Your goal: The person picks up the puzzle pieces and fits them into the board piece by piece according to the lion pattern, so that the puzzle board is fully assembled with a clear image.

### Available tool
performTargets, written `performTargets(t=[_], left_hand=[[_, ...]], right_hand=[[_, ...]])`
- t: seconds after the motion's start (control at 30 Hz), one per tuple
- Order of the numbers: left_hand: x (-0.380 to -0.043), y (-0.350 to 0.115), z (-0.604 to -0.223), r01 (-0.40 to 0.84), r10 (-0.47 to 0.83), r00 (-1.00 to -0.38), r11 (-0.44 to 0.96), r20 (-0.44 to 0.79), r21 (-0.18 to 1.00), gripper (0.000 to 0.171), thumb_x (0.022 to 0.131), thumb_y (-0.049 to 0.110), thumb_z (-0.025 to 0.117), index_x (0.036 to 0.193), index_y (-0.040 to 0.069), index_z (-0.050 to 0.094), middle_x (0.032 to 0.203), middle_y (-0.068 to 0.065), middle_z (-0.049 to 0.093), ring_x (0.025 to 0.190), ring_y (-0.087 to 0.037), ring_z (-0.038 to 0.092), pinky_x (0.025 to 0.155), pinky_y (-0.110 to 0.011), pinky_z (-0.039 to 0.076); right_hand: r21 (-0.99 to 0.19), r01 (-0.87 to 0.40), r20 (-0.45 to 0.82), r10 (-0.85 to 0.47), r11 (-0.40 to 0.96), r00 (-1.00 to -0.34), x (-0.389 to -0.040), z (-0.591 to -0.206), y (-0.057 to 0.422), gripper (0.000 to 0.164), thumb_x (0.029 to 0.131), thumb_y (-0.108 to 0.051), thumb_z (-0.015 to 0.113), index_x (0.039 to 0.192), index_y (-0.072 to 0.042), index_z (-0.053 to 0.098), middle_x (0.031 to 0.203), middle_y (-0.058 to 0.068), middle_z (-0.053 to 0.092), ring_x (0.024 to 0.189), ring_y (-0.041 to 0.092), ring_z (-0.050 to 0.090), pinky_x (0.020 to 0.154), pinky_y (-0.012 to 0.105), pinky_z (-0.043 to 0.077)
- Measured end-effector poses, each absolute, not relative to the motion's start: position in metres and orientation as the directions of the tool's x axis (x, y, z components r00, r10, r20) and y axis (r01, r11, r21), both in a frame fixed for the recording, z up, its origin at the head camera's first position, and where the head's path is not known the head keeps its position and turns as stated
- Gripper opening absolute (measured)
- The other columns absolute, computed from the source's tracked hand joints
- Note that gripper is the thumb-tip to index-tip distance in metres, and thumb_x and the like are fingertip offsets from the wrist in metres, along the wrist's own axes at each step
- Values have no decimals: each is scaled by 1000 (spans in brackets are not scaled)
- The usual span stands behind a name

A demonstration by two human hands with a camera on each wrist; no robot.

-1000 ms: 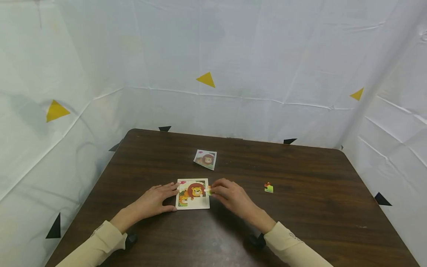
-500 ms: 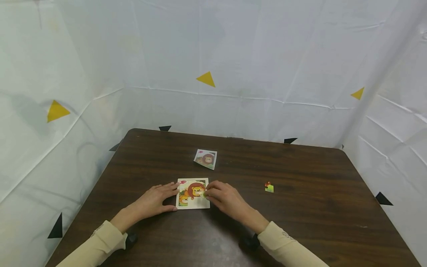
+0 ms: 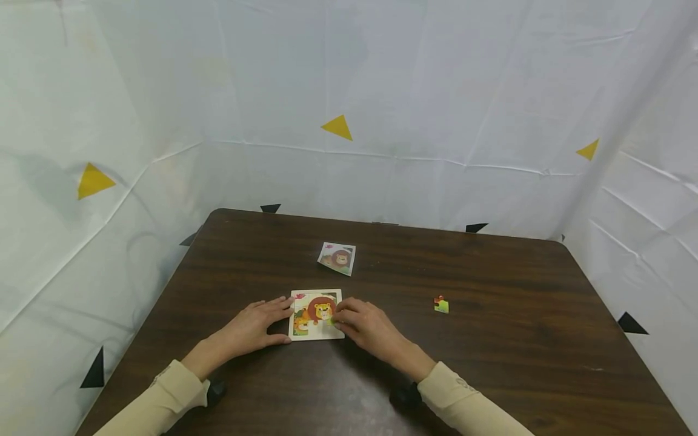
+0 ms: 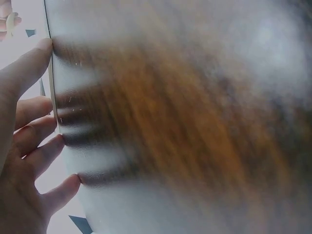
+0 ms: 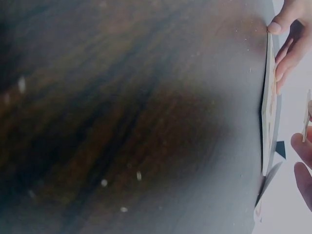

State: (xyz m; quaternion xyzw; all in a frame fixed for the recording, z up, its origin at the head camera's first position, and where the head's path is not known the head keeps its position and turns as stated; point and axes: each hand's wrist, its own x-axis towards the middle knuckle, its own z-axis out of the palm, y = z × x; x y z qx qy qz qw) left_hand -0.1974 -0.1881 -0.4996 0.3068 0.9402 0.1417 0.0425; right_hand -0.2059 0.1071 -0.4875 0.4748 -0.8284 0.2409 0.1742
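Observation:
A square lion puzzle board (image 3: pixel 317 332) with a pale frame lies on the table, its lower right part bare. My left hand (image 3: pixel 245 330) rests at the board's left side, fingers stretched out and fingertips touching its edge. Over the right side of the board, my right hand (image 3: pixel 373 330) pinches a jigsaw piece (image 5: pixel 306 122) between thumb and fingers. In the right wrist view that piece is seen nearly edge-on, held above the board; from the head, the fingers hide most of it. Another jigsaw piece (image 3: pixel 441 306), red and green, lies on the table to the right.
Behind the board lies a paper picture (image 3: pixel 337 259) of the same lion, one corner lifted. The dark wood table (image 3: pixel 501 357) is enclosed by white sheeting (image 3: pixel 414 91) at the back and both sides, marked with yellow and black triangles.
My right hand has moved left from the board's right edge to over its bare part, carrying the jigsaw piece. The left hand has stayed at the board's left edge.

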Motion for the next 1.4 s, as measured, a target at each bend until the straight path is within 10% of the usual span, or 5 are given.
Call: performTargets(t=[1.4], left_hand=[[-197,-187,-502,561,582,-813,775,16,292,67,86,48,67,138,9,54,151,-8,39,138,-29,37,104,-59,34]], right_hand=[[-216,-850,359,-770,481,-528,-205,-496,83,14,88,-17,71,102,-16,73,104,-5,63,94,9,60,78,29,50]])
